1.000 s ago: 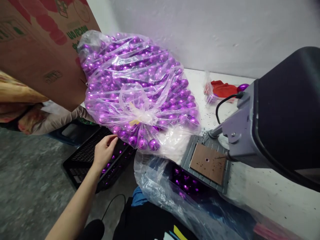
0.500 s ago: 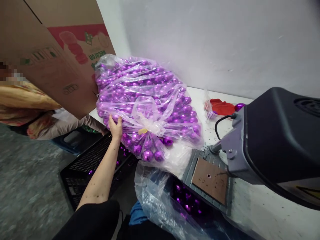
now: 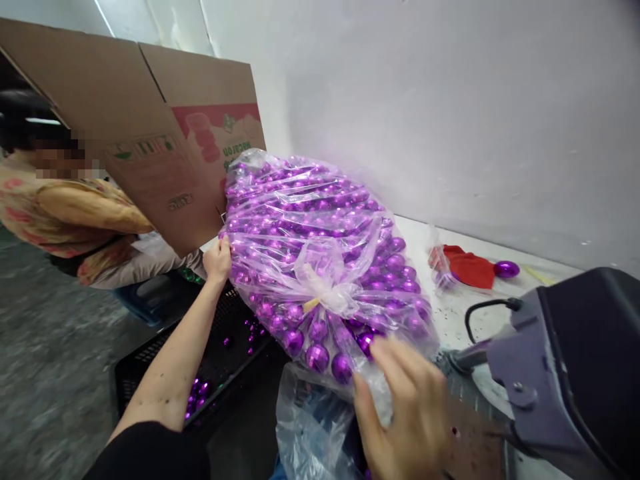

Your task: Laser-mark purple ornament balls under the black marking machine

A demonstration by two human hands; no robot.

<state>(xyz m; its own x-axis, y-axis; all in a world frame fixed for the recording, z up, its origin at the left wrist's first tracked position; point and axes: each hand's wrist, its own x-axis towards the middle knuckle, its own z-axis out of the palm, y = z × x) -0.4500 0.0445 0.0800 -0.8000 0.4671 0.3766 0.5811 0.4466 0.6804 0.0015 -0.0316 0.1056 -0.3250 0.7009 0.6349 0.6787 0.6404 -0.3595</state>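
Taking hold of a bulging, clear plastic bag (image 3: 310, 227) full of shiny purple balls (image 3: 317, 358), set on a white worktable (image 3: 455, 313).

Pinching the bag's left edge in the curled left hand (image 3: 219, 260), beside a brown printed cardboard box (image 3: 150, 133); reaching over the near right side with the right hand (image 3: 407, 407), loosely spread, too blurred to tell whether touching. Judged as a two-handed gripping step, secured on one side only. Probably calls next for closing the right hand on slack plastic near the whitish gathered knot (image 3: 345, 297), then pulling evenly, staying clear of the black-and-grey machine (image 3: 580, 360) at right and the black plastic crate (image 3: 220, 363) below on the left, without tearing the thin film.
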